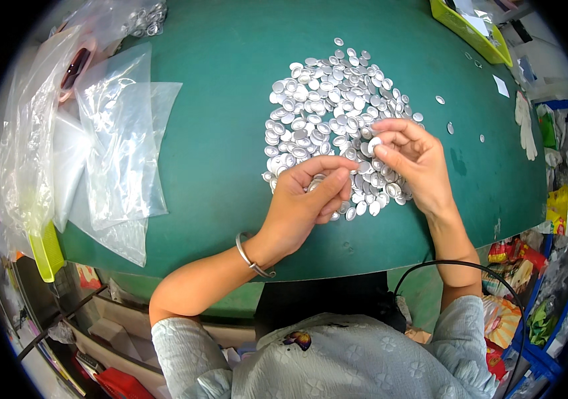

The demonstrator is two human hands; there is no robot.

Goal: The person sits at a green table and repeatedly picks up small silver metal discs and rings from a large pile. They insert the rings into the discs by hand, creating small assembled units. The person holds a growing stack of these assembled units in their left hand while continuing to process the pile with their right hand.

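A big heap of small silver metal caps (327,110) lies on the green table (224,120). My left hand (310,199) rests at the heap's near edge, its fingers curled around a small stack of caps (316,181). My right hand (413,159) hovers over the heap's right side and pinches a single silver cap (374,143) between thumb and fingertips. A metal bangle (250,256) circles my left wrist.
Clear plastic bags (114,133) lie piled on the table's left side. A yellow-green tray (470,30) stands at the far right, another yellow-green bin (45,249) at the near left edge. Stray caps (450,126) and a white glove (525,126) lie to the right.
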